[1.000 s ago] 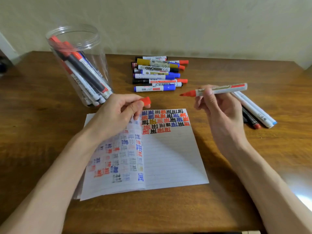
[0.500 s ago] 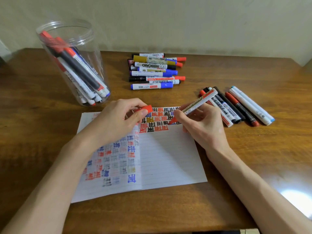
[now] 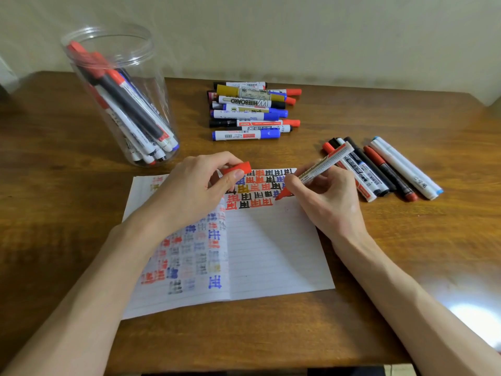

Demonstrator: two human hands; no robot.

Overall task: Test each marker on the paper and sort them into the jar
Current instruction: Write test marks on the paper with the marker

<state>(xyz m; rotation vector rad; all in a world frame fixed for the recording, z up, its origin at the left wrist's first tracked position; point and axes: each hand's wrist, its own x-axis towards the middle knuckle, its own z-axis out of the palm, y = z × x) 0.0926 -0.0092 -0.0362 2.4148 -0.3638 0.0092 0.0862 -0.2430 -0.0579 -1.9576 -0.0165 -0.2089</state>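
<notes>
Right hand point(image 3: 328, 204) pinches the red marker point(image 3: 324, 164) w/ thumb + curled fingers, tip down over the paper point(image 3: 271, 253) at the end of the last row of marks, can't tell if it's touching tho. Barrel slants up toward the paper's far-right corner. Left hand point(image 3: 195, 191) pinches the red cap point(image 3: 240, 168) over the paper's top edge. Clear plastic jar point(image 3: 160, 99) sits off the paper's far-left corner, nearer the left hand imo. Smooth round barrel, matte lined paper, glossy wood tabletop point(image 3: 271, 335).

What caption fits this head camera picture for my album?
Right hand tests an uncapped red marker on lined white paper; left hand pinches its red cap.
</notes>
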